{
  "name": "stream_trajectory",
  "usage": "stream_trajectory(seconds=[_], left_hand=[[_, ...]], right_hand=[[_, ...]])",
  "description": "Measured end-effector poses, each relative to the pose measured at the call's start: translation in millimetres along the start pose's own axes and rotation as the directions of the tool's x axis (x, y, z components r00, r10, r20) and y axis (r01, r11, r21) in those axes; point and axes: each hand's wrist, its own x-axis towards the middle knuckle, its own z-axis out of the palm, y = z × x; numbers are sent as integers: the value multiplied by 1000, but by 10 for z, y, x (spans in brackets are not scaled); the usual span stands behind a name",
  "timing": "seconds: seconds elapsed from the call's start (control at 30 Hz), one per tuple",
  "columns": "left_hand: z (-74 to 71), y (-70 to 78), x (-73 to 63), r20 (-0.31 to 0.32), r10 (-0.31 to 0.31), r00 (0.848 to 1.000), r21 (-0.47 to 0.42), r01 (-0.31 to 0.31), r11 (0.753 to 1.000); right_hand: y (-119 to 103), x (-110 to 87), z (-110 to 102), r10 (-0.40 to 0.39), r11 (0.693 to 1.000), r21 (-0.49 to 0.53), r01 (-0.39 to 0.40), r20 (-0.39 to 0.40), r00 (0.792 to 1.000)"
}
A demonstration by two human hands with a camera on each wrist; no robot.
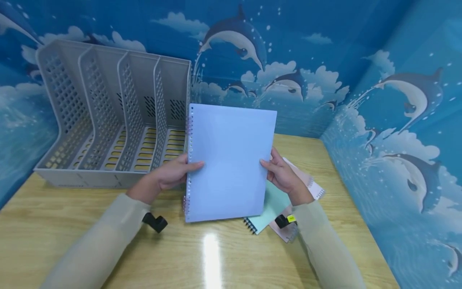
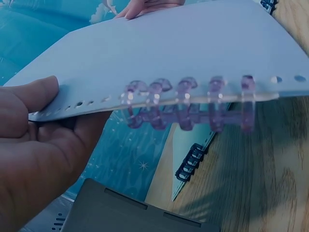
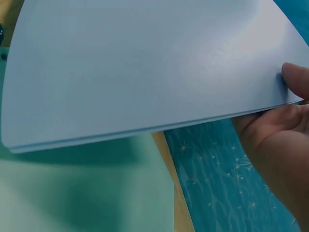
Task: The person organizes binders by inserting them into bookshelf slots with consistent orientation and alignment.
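Lavender Notebook Held Up in Two Hands

A lavender notebook point(image 1: 231, 164) is raised above a wood-grain table point(image 1: 173, 257), its plain cover facing the wearer of the head camera. On a dial centred on that notebook in the head view, the left hand point(image 1: 175, 172) grips the punched edge at nine o'clock, thumb laid over the cover and fingers tucked behind. At three o'clock the right hand point(image 1: 285, 174) pinches the opposite edge in the same manner, thumb in front and fingers behind. Translucent purple rings point(image 2: 186, 104), five of them in the left wrist view, pass through part of the row of holes; in the head view they show between seven and eight o'clock.

Between four and five o'clock lies a mint-green notebook point(image 1: 272, 202) with black rings point(image 1: 250, 226), partly hidden by the lavender one. A pale pink notebook point(image 1: 285, 232) shows at its edge, and another pale notebook point(image 1: 313, 188) pokes out past the right wrist, between three and four.

A grey file rack point(image 1: 94, 180) with four slots stands between nine and ten o'clock, just beside the left hand. Behind it all hangs a blue dolphin-print backdrop point(image 1: 317, 20), its largest leaping dolphin point(image 1: 240, 34) at twelve. Both forearms wear pale sleeves point(image 1: 97, 241).
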Motion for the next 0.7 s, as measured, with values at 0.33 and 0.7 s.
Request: stream_trajectory(seconds=[0.33, 0.7], left_hand=[[-91, 67, -85, -37, 22, 999, 19, -21, 1000], [-331, 272, -298, -46, 154, 987, 59, -151, 987]], right_hand=[[8, 31, 23, 39, 996, 83, -37, -20, 999], [245, 137, 44, 115, 960, -195, -202, -381, 917]])
